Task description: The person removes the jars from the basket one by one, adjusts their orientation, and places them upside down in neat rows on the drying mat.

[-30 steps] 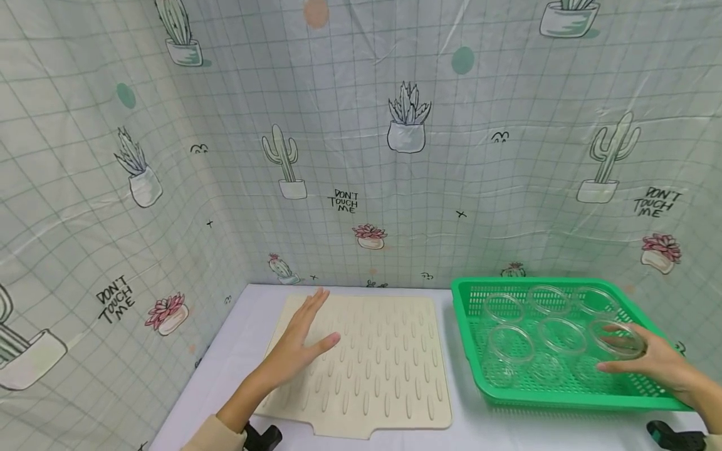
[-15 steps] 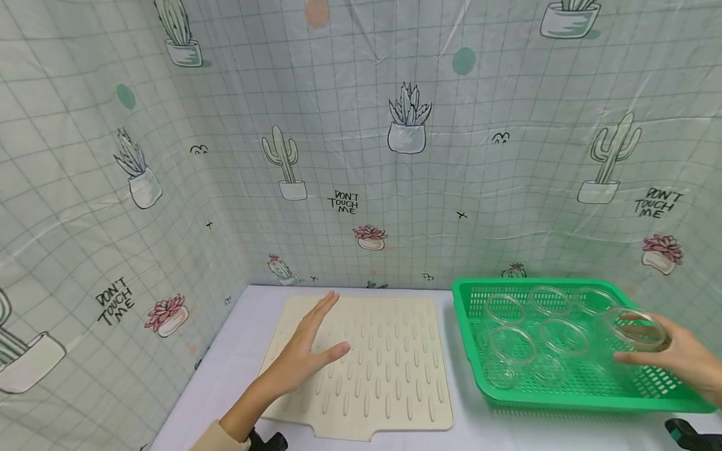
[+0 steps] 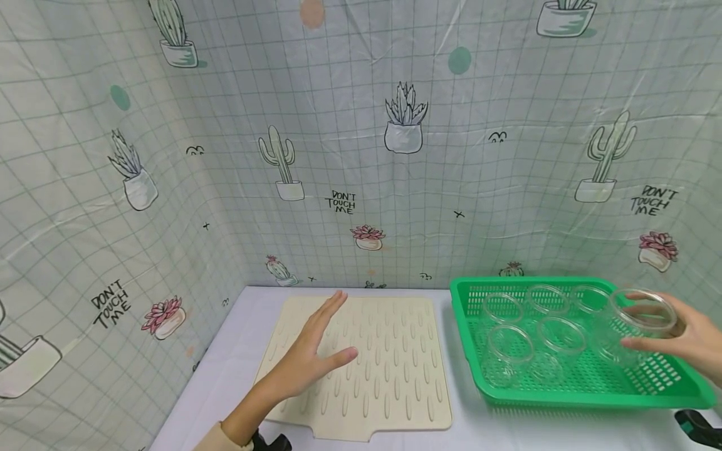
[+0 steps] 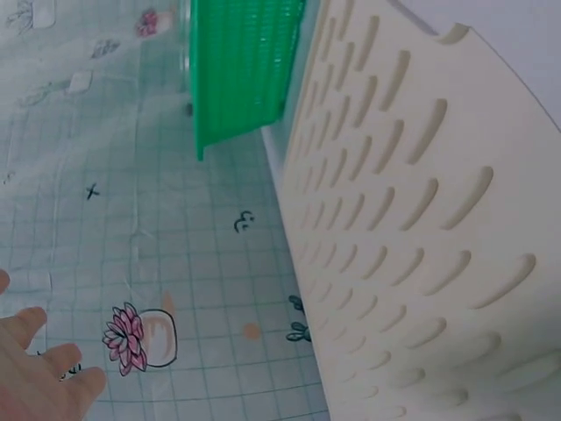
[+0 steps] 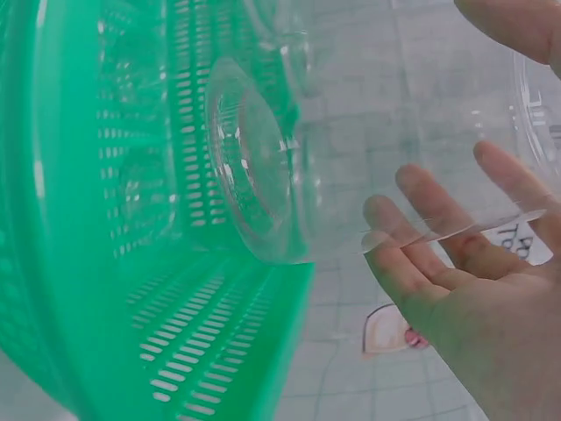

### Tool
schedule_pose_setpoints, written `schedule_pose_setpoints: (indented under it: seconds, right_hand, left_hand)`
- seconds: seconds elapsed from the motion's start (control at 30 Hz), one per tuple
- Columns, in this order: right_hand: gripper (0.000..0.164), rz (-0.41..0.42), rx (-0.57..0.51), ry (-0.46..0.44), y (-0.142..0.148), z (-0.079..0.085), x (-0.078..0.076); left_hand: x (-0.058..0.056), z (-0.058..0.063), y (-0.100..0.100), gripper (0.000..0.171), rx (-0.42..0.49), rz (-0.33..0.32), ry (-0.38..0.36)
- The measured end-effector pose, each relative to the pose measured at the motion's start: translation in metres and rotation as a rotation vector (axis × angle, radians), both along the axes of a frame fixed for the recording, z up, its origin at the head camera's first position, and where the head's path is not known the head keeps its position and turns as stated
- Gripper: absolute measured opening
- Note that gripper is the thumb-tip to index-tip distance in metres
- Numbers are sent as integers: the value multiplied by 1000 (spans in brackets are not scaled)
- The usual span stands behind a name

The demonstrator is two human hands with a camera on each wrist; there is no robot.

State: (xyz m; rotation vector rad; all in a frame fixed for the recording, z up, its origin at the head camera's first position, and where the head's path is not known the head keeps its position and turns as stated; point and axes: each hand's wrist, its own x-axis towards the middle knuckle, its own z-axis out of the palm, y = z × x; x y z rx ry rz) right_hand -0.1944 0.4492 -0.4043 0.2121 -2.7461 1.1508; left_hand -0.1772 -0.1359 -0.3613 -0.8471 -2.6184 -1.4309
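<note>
My right hand (image 3: pixel 685 338) grips a clear plastic cup (image 5: pixel 359 132) near its rim, thumb on one side and fingers on the other. The cup is upright in the head view, raised over the right part of a green slotted basket (image 3: pixel 564 402); its round base shows close to the basket wall in the right wrist view. Several matching clear cups (image 3: pixel 510 343) stand in the basket to its left. Over the beige ridged mat (image 3: pixel 395 376), my left hand (image 3: pixel 304 363) is held with fingers straight and thumb spread, holding nothing.
A white-covered table (image 3: pixel 225 351) carries the mat on the left and the basket on the right. Behind and to the left hangs a curtain (image 3: pixel 429 188) printed with cactus pots and grid lines.
The right hand has lifted the cup upward and moved it to the right, away from the other cups. The left hand has drifted slightly right over the mat.
</note>
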Motion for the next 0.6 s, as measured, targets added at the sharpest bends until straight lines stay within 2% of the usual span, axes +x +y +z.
schedule_pose_setpoints:
  seconds: [0.23, 0.6]
  right_hand:
    - [82, 41, 0, 33, -12, 15, 3]
    - [79, 12, 24, 54, -42, 42, 7]
  left_hand:
    - [-17, -28, -6, 79, -32, -7, 51]
    - [-18, -26, -2, 80, -31, -21, 55]
